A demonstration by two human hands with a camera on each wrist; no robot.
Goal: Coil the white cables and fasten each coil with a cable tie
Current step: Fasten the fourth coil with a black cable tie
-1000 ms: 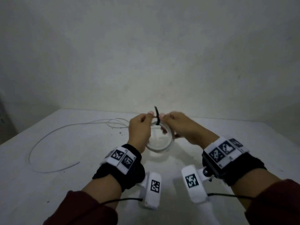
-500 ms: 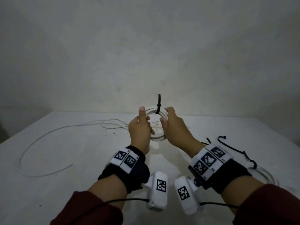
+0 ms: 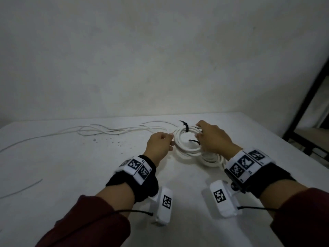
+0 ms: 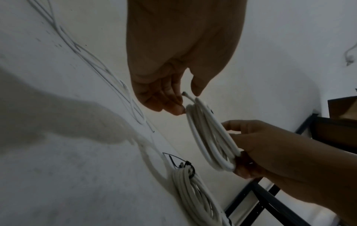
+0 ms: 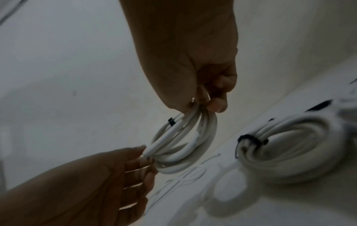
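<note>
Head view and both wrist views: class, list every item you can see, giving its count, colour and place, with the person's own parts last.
held coil: one, white, above the table between both hands
cable tie: one, black, around the held coil's far side
tied coil: one, white with black tie, on the table under the right hand
loose cables: several, white, across the table's left
table: one, white
frame: black, right edge
left hand: pinches the coil's left side
right hand: grips its right side
</note>
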